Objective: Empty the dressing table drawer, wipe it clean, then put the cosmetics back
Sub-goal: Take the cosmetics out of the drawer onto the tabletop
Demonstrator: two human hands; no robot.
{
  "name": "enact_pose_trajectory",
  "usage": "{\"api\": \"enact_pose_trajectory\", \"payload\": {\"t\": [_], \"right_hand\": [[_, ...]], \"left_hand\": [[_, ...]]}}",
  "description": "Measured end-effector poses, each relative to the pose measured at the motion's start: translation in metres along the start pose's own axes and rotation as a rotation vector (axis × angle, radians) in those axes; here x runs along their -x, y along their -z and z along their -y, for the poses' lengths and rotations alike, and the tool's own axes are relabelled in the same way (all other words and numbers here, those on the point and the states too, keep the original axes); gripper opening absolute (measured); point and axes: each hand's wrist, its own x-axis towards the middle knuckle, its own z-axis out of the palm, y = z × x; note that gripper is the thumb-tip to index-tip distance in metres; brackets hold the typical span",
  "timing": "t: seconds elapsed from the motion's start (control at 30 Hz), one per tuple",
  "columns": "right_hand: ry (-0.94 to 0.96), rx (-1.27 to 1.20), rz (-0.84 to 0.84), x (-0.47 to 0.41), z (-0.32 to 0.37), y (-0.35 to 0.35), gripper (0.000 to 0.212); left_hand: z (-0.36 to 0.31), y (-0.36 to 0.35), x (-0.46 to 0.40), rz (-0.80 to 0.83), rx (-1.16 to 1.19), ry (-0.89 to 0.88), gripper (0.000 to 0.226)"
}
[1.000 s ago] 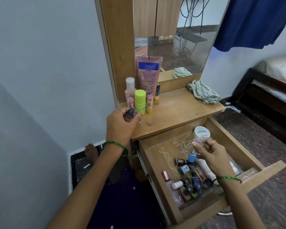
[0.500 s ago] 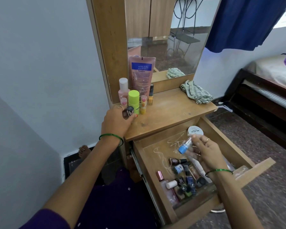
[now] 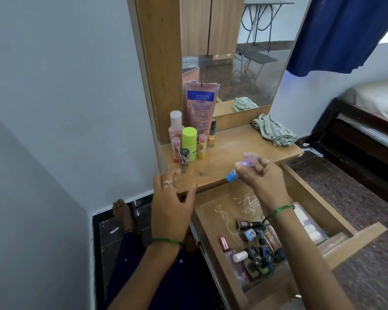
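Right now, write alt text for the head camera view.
A person's right hand carries a blue-capped bottle from the open drawer, which holds more cosmetics, toward the dressing table top. The left hand hangs open near a small glass bottle standing among tubes below the mirror.
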Motion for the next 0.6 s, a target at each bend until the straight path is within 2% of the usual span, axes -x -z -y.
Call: {"api": "enact_pose_trajectory", "payload": {"t": [0.1,0.23,0.4,0.6], "right_hand": [[0.224,0.324,-0.031,-0.015,0.0,-0.017,0.032],[0.321,0.628,-0.06,-0.03,-0.01,-0.034,0.035],[0.313,0.697,-0.054,-0.036,-0.027,-0.043,0.037],[0.309,0.654,-0.071,-0.047,-0.03,-0.056,0.031]], "left_hand": [[0.009,-0.009,0.026,0.081,0.081,-0.035,0.034],[0.027,-0.015,0.039,0.176,0.066,-0.064,0.035],[0.041,-0.012,0.033,0.201,0.021,-0.095,0.03],[0.041,-0.016,0.033,0.257,0.008,-0.14,0.024]]}}
